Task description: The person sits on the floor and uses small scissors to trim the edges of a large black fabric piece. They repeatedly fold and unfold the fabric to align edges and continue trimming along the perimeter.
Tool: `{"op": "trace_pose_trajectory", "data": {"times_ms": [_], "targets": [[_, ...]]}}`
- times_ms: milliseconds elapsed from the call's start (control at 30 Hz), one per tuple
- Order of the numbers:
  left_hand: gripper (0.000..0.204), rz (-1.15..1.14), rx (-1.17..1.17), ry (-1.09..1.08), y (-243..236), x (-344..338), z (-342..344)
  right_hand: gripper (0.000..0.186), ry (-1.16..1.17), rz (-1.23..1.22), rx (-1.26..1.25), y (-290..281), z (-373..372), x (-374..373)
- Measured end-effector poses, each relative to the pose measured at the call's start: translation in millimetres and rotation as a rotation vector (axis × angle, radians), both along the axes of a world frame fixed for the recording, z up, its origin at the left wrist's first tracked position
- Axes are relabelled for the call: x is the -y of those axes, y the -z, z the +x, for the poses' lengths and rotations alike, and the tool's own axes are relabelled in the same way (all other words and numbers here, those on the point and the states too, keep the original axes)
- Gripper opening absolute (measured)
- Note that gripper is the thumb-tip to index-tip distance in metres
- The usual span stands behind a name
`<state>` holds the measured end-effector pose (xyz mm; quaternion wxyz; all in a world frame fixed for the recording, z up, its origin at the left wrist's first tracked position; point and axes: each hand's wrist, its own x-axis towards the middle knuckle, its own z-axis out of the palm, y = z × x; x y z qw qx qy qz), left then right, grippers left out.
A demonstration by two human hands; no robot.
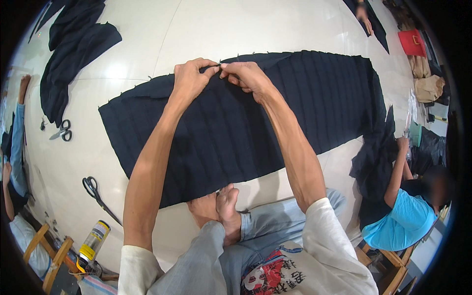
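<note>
A large dark navy cloth (221, 142) with rows of pleats or folds lies spread out in front of me, its near edge by my bare feet (227, 199). Small dark tufts stick up along its far edge. At the middle of that edge my left hand (189, 80) pinches a tiny bit of the cloth between thumb and forefinger. My right hand (247, 78) meets it there, thumb and forefinger also pinched on the same spot, the other fingers curled. Whether a thread lies between the fingertips is too small to make out.
Black-handled scissors (96, 194) and smaller scissors (63, 132) lie at the left. Another dark cloth (78, 54) is at the far left. A yellow-labelled can (94, 241) stands lower left. A person in a blue shirt (400, 221) sits at right; another person's hand (364, 18) is far right.
</note>
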<state>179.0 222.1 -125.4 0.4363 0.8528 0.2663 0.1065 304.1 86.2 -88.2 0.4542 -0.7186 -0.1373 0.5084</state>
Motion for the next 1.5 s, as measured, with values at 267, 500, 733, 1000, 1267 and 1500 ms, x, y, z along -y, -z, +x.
{"op": "trace_pose_trajectory", "data": {"times_ms": [267,500,733,1000,1267,1500], "targets": [[0.030,0.015,-0.201,0.103,-15.7,8.7,60.2,0.044,0.182,0.070,-0.023,-6.6,33.6,17.8],[0.024,-0.045,-0.185,0.050,-6.4,5.8,52.1,0.041,0.077,0.055,-0.073,2.4,38.5,22.6],[0.023,-0.050,-0.095,0.009,-1.6,7.6,47.6,0.036,0.067,-0.012,-0.059,-2.7,34.9,18.2],[0.025,-0.101,-0.131,0.014,-7.1,8.7,46.6,0.040,0.036,-0.078,-0.031,-3.9,37.0,14.4],[0.021,-0.076,-0.087,0.024,-2.7,6.6,46.6,0.038,0.005,-0.064,0.017,-1.9,38.8,8.3],[0.027,-0.061,-0.122,0.075,-8.6,6.8,44.5,0.037,-0.025,-0.073,0.070,8.3,41.0,8.9]]}}
